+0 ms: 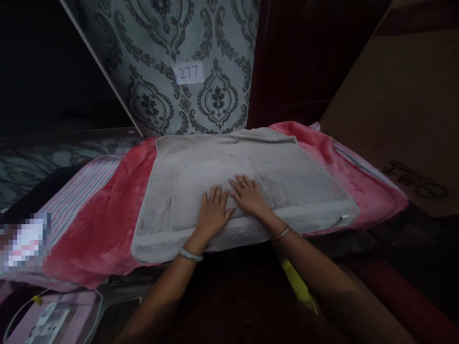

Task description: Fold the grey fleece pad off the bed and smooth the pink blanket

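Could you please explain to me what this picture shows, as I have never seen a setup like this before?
There is no machine here: a person works with two bare hands, and a camera worn on the head looks forward and down at them. This single view shows the left hand and the right hand side by side, palms down on a grey cloth. Neither is gripping anything. The grey cloth lies over a pinkish-red cloth that shows at both sides. A paler rectangular area appears around the hands; I cannot tell what causes it. Behind is a patterned wall with a card reading 277.
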Demonstrator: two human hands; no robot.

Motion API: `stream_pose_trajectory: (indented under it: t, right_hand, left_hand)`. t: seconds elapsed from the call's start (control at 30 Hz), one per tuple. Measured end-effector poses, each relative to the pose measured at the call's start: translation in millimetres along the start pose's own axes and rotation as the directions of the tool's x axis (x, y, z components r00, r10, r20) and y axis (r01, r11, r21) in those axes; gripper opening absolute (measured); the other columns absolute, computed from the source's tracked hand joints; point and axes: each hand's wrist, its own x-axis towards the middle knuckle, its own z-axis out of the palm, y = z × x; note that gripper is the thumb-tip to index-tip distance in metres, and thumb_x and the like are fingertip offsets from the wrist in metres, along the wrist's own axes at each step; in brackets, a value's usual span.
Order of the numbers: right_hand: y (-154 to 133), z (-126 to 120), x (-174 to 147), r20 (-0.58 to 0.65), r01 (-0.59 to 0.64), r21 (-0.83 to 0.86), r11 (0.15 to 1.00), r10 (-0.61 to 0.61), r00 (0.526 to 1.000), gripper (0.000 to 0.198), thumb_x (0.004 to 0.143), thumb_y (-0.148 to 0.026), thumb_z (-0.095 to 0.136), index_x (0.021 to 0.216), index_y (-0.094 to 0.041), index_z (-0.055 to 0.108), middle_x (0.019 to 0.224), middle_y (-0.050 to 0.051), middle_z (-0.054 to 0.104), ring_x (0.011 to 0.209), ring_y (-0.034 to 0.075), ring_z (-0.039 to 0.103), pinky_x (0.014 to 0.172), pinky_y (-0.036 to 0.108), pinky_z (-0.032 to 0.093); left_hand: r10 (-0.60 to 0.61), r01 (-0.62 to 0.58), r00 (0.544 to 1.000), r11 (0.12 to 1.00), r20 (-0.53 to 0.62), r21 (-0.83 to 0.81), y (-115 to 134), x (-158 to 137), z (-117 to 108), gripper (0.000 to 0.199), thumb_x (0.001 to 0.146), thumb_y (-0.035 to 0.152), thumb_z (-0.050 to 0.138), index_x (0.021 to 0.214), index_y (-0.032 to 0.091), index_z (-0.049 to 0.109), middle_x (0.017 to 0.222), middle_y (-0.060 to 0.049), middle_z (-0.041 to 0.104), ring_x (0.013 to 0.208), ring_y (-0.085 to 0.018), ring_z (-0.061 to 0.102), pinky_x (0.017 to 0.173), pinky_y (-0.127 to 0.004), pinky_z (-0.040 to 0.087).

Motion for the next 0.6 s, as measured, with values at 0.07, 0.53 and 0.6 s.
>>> stream_pose_trajectory:
  t: [0.07,0.53,0.6]
  right_hand:
    - [1.9,3.9,-5.4,-0.018,-0.001,-0.019,1.000,0.000,1.000,0.057,0.108,-0.045,0.032,0.163,-0.029,0.037,0.172,0.005,0.025,0.159,0.029,0.019,0.126,0.054,0.019]
    - [4.0,15.7,-3.8,-0.097,-0.006,-0.013,1.000,0.004,0.995,0.056,0.107,-0.043,0.033,0.160,-0.029,0.042,0.170,0.005,0.031,0.157,0.029,0.025,0.124,0.056,0.023]
    - [3.9,16.0,-3.7,-0.106,-0.003,-0.005,1.000,0.003,0.994,0.055,0.107,-0.043,0.034,0.160,-0.028,0.043,0.169,0.006,0.032,0.157,0.030,0.025,0.124,0.056,0.024]
  left_hand:
    - [-0.044,0.044,0.999,0.999,-0.015,0.016,-5.7,-6.0,3.0,0.069,0.103,0.048,0.041,0.161,0.012,0.036,0.170,-0.018,0.026,0.159,-0.033,0.021,0.129,-0.058,0.018]
    - [-0.710,0.426,0.702,0.367,0.047,-0.827,-145.0,-27.8,-15.1,0.061,0.095,0.032,0.048,0.151,0.010,0.049,0.151,-0.017,0.057,0.134,-0.025,0.059,0.114,-0.038,0.047]
    - [-0.711,0.386,0.693,0.223,0.122,-0.895,-147.8,-21.6,-20.1,0.060,0.091,0.034,0.056,0.146,0.012,0.053,0.144,-0.016,0.063,0.126,-0.025,0.064,0.107,-0.037,0.051]
